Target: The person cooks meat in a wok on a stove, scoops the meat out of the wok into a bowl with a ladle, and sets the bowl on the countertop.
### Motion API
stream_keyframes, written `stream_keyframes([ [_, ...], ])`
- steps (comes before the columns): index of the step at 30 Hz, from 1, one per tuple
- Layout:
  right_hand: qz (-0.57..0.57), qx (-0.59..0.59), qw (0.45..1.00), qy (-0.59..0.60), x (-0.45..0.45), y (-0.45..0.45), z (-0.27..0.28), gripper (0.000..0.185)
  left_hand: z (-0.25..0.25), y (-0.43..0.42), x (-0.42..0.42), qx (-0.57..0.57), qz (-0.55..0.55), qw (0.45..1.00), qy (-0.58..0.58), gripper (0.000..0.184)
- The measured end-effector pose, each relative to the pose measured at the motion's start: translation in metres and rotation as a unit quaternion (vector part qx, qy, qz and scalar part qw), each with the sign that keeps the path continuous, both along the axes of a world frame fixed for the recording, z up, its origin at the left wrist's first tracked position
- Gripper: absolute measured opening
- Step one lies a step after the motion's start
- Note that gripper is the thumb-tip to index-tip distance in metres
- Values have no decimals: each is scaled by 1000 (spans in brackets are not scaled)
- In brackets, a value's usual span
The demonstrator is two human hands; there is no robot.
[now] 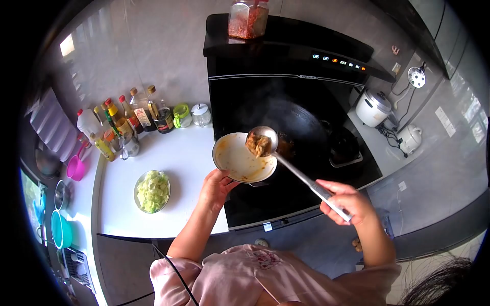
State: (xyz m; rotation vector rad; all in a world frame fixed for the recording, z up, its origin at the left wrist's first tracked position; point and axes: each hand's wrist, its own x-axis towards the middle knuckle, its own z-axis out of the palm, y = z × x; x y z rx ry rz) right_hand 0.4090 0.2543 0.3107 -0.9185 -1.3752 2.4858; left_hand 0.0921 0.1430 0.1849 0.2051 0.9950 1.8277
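My left hand [217,187] grips the near rim of a white bowl [237,159] with brown sauce stains inside. My right hand [344,201] is closed round the handle of a metal ladle [301,176]. The ladle's head is over the bowl's right side and holds brown, chunky food [259,145]. Behind the ladle, a dark wok [291,120] stands on the black stove, with faint steam above it. The ladle and bowl hide part of the wok.
Chopped pale-green vegetables fill a glass bowl [152,192] on the white counter [194,209]. Sauce bottles [140,112] and small jars line the wall. A rice cooker [373,108] stands right of the stove. Basins [61,229] are at far left.
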Motion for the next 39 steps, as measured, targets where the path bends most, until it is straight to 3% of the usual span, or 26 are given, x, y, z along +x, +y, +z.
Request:
stream_keyframes([
  [3,25,164,984,-57,-2,-21,-11,61,-12,6,-3,9,-7,1000,-7,31],
  [5,73,356,920,-145,-1,-35,-9,59,-15,6,-4,13,-11,1000,-7,34],
  [7,58,446,887,-103,3,-43,-20,59,-16,5,-4,24,-14,1000,-8,37],
  [9,88,702,688,-165,9,-45,-22,63,-15,4,-3,25,-10,1000,-9,34],
  [10,76,711,677,-173,10,-47,-22,63,-15,3,-3,26,-7,1000,-10,31],
  [11,77,711,678,-172,11,-46,-22,63,-15,3,-3,25,-6,1000,-10,31],
  [13,28,559,816,-145,17,-42,-22,59,-16,2,-4,28,-8,1000,-7,32],
  [15,6,322,942,-92,22,-31,-10,58,-16,2,-3,30,-7,1000,-4,32],
  [17,-20,199,979,-39,28,-15,-10,58,-17,1,-3,33,-6,999,0,33],
  [21,-63,59,996,27,30,25,-20,58,-24,-5,-4,18,8,1000,0,34],
  [22,-86,63,994,-5,23,33,-19,58,-27,-9,-6,19,9,1000,0,34],
  [23,-97,109,988,-45,16,42,-23,61,-28,-14,-7,18,9,1000,1,34],
  [25,-104,213,967,-90,3,60,-42,44,-30,-24,-8,29,33,999,6,36],
  [26,-105,212,967,-89,-2,72,-53,44,-32,-30,-11,40,28,999,-1,37],
  [28,-101,325,924,-174,-14,99,-81,16,-25,-39,-10,38,46,998,2,38],
  [29,-102,324,924,-173,-17,119,-102,16,-22,-44,-10,36,66,997,5,39],
  [30,-61,534,842,-43,-16,144,-127,10,-23,-48,-12,35,75,997,5,41],
  [32,-66,463,858,-215,-30,125,-94,22,-18,-55,-13,26,86,996,10,42],
  [34,-32,414,863,-287,-41,106,-59,37,-15,-60,-14,27,99,995,18,46],
  [38,75,219,952,-200,-31,122,-69,62,-5,-67,-13,22,120,992,19,46],
  [39,68,166,967,-182,-29,122,-69,59,-1,-68,-12,24,124,992,20,46],
])
